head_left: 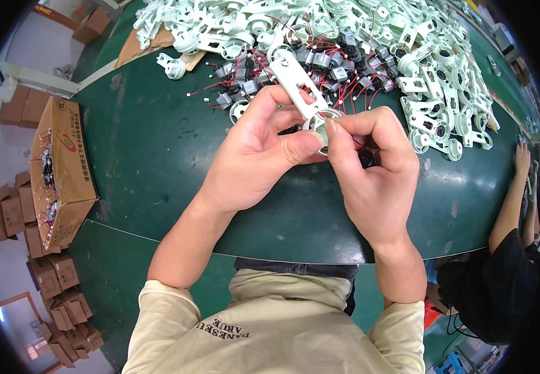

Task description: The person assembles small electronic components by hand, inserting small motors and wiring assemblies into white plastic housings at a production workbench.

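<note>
Pale plastic part point(291, 81) — in left hand point(254, 146), touching right hand point(376, 168)

An assembly workshop is indicated: plastic parts point(412, 85) and wired motors point(339, 75) are heaped toward the far edge of a worktable point(139, 156); cartons point(64, 272) are stacked beyond its left; a co-worker point(494, 293) is seen rightward.

Scuffed green worktable point(139, 149), one; green floor point(111, 268); brown cardboard cartons point(66, 272), several, left; pale rail point(39, 78), upper left.
</note>
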`<state>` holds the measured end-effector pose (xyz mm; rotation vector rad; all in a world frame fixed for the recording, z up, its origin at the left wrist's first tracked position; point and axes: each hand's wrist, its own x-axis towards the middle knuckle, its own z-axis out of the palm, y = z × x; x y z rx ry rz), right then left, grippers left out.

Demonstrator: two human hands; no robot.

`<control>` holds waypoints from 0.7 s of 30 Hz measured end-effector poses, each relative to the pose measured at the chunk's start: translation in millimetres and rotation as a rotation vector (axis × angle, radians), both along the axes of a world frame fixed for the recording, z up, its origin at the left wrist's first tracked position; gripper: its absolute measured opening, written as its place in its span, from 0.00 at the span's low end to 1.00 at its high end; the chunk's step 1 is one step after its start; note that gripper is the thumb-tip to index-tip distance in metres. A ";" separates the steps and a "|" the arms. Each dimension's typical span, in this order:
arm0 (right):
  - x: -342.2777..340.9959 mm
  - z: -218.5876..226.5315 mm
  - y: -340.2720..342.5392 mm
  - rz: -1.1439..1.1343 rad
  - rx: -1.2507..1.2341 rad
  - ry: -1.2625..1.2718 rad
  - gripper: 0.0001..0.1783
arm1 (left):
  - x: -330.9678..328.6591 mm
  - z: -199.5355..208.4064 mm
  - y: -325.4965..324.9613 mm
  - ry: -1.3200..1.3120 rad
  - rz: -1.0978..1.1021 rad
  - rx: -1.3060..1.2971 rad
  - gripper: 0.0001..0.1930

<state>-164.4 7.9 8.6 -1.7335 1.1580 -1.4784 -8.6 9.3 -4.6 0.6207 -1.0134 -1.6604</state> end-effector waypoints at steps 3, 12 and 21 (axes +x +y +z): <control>-1.3 -2.5 -1.3 -0.001 0.019 -0.034 0.04 | -0.7 2.6 0.0 0.006 0.012 0.001 0.20; -1.7 0.2 0.9 -0.010 0.046 -0.003 0.04 | -5.5 1.8 3.3 -0.036 0.020 0.037 0.21; -8.8 4.8 -4.2 0.070 0.076 0.069 0.07 | -2.2 3.7 0.1 0.006 0.120 0.040 0.18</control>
